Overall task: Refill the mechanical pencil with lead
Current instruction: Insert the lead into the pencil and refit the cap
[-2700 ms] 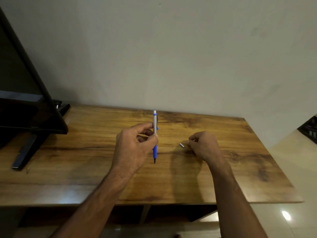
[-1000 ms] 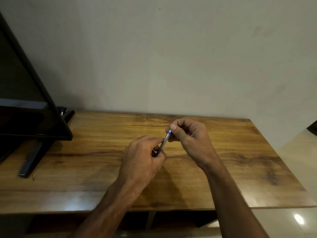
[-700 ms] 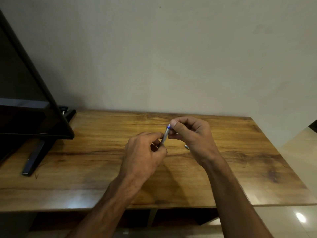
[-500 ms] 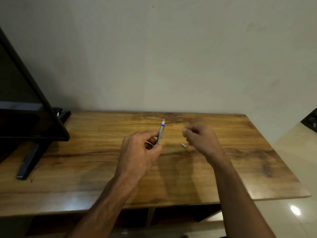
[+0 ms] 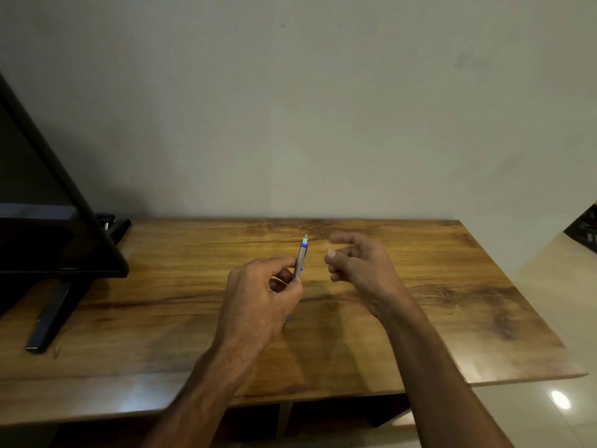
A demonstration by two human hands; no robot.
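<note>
From the head camera, the left hand [image 5: 258, 295] grips the mechanical pencil [image 5: 300, 258] above the wooden desk [image 5: 452, 302], its silver barrel tilted with the blue-ringed top end pointing up and away. The right hand [image 5: 358, 263] hovers just beside that top end, fingers loosely curled, and whether it pinches anything cannot be told. A dark monitor [image 5: 48, 221] stands at the desk's left end.

Both hands, left hand [image 5: 258, 295] and right hand [image 5: 358, 266], and forearms are bare, sleeveless, without rings.
</note>
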